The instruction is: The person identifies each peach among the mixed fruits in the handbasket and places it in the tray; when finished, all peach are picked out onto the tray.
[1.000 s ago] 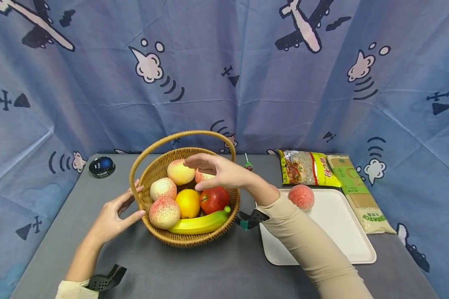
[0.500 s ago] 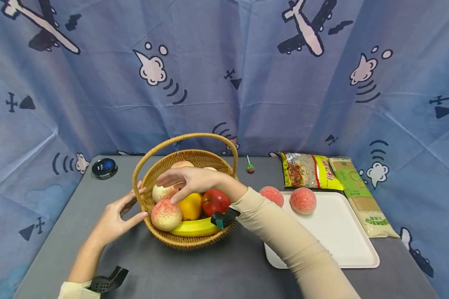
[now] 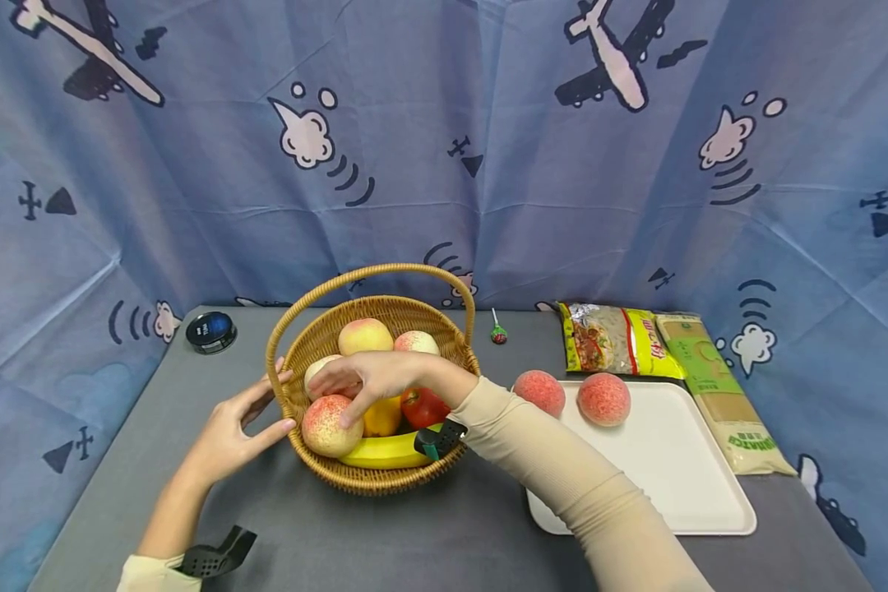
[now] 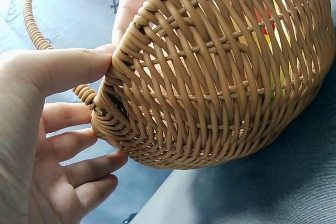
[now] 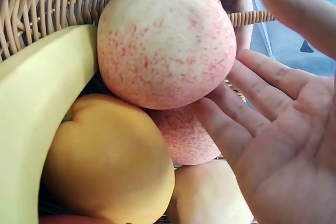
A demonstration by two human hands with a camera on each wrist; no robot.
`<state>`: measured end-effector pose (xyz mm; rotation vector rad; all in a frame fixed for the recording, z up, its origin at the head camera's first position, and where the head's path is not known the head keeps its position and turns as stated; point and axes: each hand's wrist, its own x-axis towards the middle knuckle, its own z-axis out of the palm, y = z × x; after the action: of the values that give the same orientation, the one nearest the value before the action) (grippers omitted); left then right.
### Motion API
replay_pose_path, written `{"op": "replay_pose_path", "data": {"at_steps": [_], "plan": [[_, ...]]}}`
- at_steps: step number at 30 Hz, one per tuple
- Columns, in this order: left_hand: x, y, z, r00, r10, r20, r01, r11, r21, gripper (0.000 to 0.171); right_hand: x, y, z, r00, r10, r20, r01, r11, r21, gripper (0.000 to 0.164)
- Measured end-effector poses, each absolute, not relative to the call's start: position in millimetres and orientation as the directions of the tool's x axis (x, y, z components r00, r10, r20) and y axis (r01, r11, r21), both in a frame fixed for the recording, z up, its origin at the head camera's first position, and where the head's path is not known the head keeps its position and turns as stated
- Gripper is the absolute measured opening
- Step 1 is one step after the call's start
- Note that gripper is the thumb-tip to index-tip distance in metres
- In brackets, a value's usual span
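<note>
Near-left inside the round golden wicker basket (image 3: 370,483) sits a round, red-speckled cream peach (image 3: 327,434); left hand (image 3: 229,432) grips the basket's left rim; right hand (image 3: 386,374), thumb and fingers apart, straddles that peach!
</note>
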<state>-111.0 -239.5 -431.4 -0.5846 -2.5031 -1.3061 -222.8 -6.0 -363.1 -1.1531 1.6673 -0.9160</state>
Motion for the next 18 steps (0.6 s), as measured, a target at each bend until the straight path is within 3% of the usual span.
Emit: {"op": "replay_pose_path", "data": {"at_steps": [11, 18], "plan": [[-111.0, -239.3, -431.2, -0.887, 0.227, 0.402, 0.459, 0.537, 0.708, 0.059, -223.7, -6.8, -370.6, -0.158, -0.948, -0.277, -0.414, 0.319, -0.852, 0.073], [-111.6, -239.8, -431.7, -0.888, 0.227, 0.401, 0.457, 0.539, 0.708, 0.059, -219.4, -7.2, -369.5, -0.187, -0.932, -0.309, -0.483, 0.361, -0.798, 0.072]]}}
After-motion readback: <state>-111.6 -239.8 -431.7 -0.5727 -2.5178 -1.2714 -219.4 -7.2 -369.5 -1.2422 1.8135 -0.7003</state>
